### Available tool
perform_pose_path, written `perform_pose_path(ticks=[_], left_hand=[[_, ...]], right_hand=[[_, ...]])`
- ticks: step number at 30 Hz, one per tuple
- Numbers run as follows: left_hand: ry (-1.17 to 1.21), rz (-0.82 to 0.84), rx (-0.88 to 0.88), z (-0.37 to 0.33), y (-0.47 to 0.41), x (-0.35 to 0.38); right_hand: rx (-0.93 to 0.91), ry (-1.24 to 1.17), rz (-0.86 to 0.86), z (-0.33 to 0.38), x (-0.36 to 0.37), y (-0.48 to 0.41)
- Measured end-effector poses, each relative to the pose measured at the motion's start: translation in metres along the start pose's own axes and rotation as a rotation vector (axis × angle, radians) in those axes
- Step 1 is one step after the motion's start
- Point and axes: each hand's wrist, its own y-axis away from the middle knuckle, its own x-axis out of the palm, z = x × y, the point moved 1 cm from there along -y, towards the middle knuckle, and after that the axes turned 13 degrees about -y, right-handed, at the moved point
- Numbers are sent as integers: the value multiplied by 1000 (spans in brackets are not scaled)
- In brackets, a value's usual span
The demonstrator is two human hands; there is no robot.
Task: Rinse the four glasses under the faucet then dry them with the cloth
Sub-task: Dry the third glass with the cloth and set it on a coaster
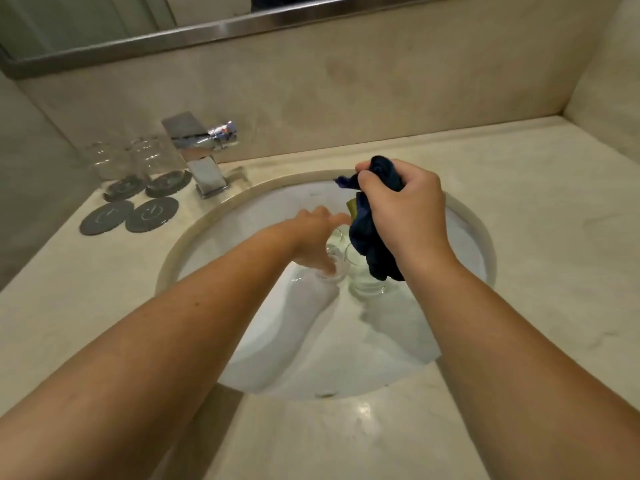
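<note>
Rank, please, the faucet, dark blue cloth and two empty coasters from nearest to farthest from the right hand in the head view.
1. Dark blue cloth, gripped in the right hand.
2. Faucet, behind the sink, left.
3. Empty coasters, far left on counter.

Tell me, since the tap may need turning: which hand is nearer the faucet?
Left. The left hand grips a glass in the basin, right of and below the faucet; the right hand, holding the dark cloth, is farther right above the basin.

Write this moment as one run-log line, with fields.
left hand: holds glass in sink | right hand: grips cloth | second glass: in sink | two glasses: on coasters
</note>
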Motion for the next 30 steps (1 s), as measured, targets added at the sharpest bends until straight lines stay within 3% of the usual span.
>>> perform_pose_path(ticks=[4,10,14,18,21,25,30], left_hand=[[-204,108,10,-7,-13,-5],[-82,43,-28,5,-7,2],[237,-74,-218,30,30,1],[1007,-110,-411,43,83,-1],[1344,-188,-471,33,113,5],[1476,-255,-366,18,129,14],[1294,-270,-183,21,132,17]], right_hand=[[-45,13,21,0,3,-1],[-14,13,38,-1,3,0],[86,1,44,0,2,-2],[200,-32,95,0,4,-1],[330,-40,143,-9,6,2],[465,-92,155,-14,12,8],[427,-64,185,-17,13,9]])
